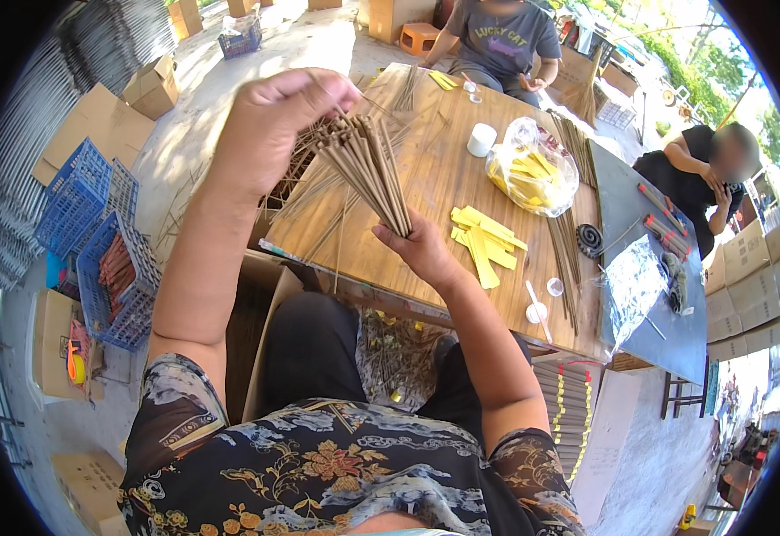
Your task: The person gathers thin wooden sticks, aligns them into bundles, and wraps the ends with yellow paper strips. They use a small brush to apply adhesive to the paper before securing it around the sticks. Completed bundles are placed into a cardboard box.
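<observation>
A fanned bundle of thin brown incense sticks (365, 170) stands tilted above the wooden table (408, 116). My right hand (421, 255) is closed round its lower end, where the sticks come together. At the spread upper end, my left hand (274, 116) has its fingers bent in a pinch on a stick; its fingertips are partly hidden. More loose incense sticks (318, 210) lie crisscrossed on the table's left side below my left hand. Yellow paper strips (482, 241) lie in a small pile to the right of my right hand.
A clear bag of yellow strips (533, 170), a white cup (481, 139) and a black coil (589, 239) are on the table. A dark side table (645, 268) adjoins it. Two people sit across and at right. Blue crates (122, 286) stand left; an open carton (269, 313) is by my leg.
</observation>
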`<control>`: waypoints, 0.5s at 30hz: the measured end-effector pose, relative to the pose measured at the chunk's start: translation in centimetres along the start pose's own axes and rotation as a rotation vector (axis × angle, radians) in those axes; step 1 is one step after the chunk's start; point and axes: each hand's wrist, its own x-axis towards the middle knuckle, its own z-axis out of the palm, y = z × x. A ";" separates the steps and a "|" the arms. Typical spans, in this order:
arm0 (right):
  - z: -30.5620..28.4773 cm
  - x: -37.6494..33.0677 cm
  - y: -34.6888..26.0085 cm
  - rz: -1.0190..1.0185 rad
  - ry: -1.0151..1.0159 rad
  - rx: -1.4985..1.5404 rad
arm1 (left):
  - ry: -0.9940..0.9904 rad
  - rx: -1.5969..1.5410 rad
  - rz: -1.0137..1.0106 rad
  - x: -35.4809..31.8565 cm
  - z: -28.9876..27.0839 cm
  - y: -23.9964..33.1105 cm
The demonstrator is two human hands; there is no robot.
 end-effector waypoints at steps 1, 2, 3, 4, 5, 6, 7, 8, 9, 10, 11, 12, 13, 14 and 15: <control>0.0 0.0 0.0 0.005 -0.002 0.018 | 0.023 -0.082 0.026 0.2 -0.6 0.4; 0.0 -0.1 0.1 -0.004 0.009 0.035 | 0.078 -0.110 0.085 0.5 -1.0 0.7; -0.1 -0.1 0.1 -0.013 0.020 0.053 | 0.079 -0.161 0.119 0.8 -1.7 1.2; -0.1 -0.2 0.2 -0.022 0.030 0.071 | 0.081 -0.212 0.152 1.1 -2.4 1.6; -0.1 -0.1 0.3 -0.012 0.023 0.048 | 0.059 -0.230 0.171 1.3 -3.1 2.1; -0.1 -0.1 0.4 -0.001 0.017 0.025 | 0.080 -0.225 0.176 1.2 -3.2 2.3; -0.1 -0.1 0.4 0.009 0.011 0.002 | 0.101 -0.220 0.180 1.2 -3.1 2.5; 0.0 0.0 0.4 0.002 0.012 -0.007 | 0.121 -0.217 0.185 1.2 -3.1 2.6; 0.2 0.0 0.4 -0.005 0.013 -0.017 | 0.154 -0.233 0.143 1.2 -3.4 2.4; 0.2 0.0 0.5 -0.012 0.016 -0.027 | 0.134 -0.261 0.187 1.5 -3.5 2.5; 0.1 0.0 0.8 0.000 0.003 -0.042 | 0.112 -0.293 0.231 2.0 -3.7 2.6; -0.1 0.0 1.3 0.016 -0.006 -0.059 | 0.086 -0.330 0.275 2.4 -3.3 3.1; -0.5 -0.1 1.6 0.032 -0.012 -0.077 | 0.275 -0.447 0.376 3.0 -2.3 3.9; -0.6 -0.3 1.4 0.024 0.023 -0.015 | 0.191 -0.543 0.410 4.1 -4.7 5.0; 0.5 -0.1 0.5 -0.003 0.024 0.065 | 0.127 -0.600 0.449 4.3 -8.0 7.4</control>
